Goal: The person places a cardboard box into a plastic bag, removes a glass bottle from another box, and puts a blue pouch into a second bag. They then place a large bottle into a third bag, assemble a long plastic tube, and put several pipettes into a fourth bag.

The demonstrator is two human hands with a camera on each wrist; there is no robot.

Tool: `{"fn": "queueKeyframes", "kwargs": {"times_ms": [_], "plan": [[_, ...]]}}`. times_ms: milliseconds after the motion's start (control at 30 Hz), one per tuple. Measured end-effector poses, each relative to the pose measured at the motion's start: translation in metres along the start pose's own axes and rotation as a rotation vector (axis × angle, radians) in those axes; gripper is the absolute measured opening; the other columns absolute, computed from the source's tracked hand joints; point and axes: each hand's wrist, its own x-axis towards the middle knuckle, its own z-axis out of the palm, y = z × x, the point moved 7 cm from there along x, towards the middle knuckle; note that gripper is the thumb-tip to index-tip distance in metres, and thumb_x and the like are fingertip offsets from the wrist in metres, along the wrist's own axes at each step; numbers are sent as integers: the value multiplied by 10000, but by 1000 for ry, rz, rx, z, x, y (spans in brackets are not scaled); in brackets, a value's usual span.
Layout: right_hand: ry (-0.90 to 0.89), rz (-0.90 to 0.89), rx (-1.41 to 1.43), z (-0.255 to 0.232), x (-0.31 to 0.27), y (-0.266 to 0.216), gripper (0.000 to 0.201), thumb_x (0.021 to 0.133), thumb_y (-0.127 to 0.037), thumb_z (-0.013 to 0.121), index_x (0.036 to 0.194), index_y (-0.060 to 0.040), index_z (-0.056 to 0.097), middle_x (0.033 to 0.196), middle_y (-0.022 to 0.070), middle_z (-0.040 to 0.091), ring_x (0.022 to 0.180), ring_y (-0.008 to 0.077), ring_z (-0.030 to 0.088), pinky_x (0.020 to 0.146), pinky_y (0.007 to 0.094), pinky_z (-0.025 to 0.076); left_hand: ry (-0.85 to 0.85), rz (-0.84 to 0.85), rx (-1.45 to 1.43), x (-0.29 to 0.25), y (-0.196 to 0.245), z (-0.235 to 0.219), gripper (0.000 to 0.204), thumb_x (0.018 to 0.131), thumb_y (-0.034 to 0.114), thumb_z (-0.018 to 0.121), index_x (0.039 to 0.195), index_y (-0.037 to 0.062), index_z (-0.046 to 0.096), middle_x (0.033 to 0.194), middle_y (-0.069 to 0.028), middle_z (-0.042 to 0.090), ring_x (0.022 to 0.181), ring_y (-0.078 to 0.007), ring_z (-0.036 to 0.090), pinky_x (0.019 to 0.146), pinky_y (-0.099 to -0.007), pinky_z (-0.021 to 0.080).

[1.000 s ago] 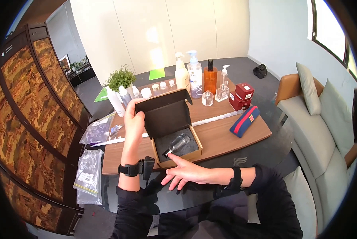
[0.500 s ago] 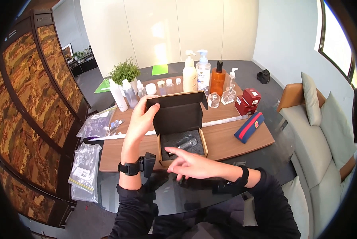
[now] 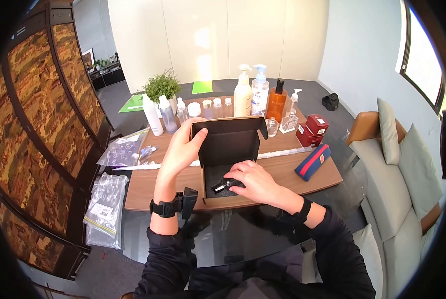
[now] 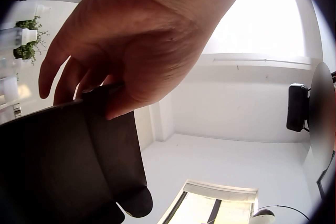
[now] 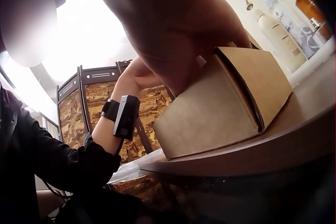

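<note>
A small cardboard box, black inside and brown outside, sits with its lid raised near the table's front edge. My left hand grips the lid at its upper left corner, thumb on the black inner face. In the left wrist view that hand holds the lid's edge. My right hand reaches into the box, its fingers curled over a clear bottle with a dark end, lying on dark foam. Most of the bottle is hidden under the hand. The right wrist view shows the box's brown outer wall instead.
Behind the box stand pump bottles, an amber bottle and several small bottles and jars. Red boxes and a blue pouch lie right. A white strip crosses the table; plastic bags lie left.
My right hand has moved from the box's front edge into the box and curled over the bottle. My left hand keeps hold of the lid. The head view has shifted slightly.
</note>
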Motion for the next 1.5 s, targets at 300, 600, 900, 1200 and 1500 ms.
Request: {"fn": "queueKeyframes", "kwargs": {"times_ms": [300, 600, 900, 1200, 1500], "plan": [[-110, -15, 95, 11, 8, 8, 328, 846, -278, 685, 1143, -140, 669, 1103, 89, 591, 1107, 294, 531, 963, 416, 429, 31, -8, 28, 0, 3, 0, 265, 942, 128, 569, 1178, 6, 567, 1058, -130, 652, 976, -191, 615, 866, -323, 475], [-35, 84, -99, 9, 25, -5, 251, 852, -389, 665, 937, -152, 674, 925, 60, 564, 946, 267, 548, 859, 400, 438, 135, 6, 96, 1, 6, -1, 280, 934, 142, 573, 1175, -1, 553, 1038, -169, 657, 978, -247, 632, 870, -350, 474], [14, 4, -2, 26, 36, 5, 249, 847, -363, 667, 883, -117, 659, 896, 83, 588, 942, 283, 564, 819, 392, 451, 132, -1, 135, 2, 7, -1, 283, 936, 150, 566, 1159, -23, 546, 1016, -194, 652, 962, -277, 635, 857, -365, 474], [-198, -83, 245, 26, 33, 3, 168, 831, -314, 687, 969, -227, 730, 956, 42, 592, 1012, 252, 530, 915, 397, 390, 205, -17, 200, 7, -21, -4, 260, 958, 166, 564, 1140, -20, 572, 857, -105, 612, 742, -188, 567, 655, -322, 470], [-168, -135, 152, 29, 29, -2, 164, 814, -287, 669, 943, -232, 753, 978, 49, 579, 1013, 254, 519, 928, 396, 386, 184, -107, 242, 7, -25, -3, 279, 951, 169, 550, 1127, -47, 563, 1012, -276, 642, 995, -435, 603, 842, -455, 468]]}}
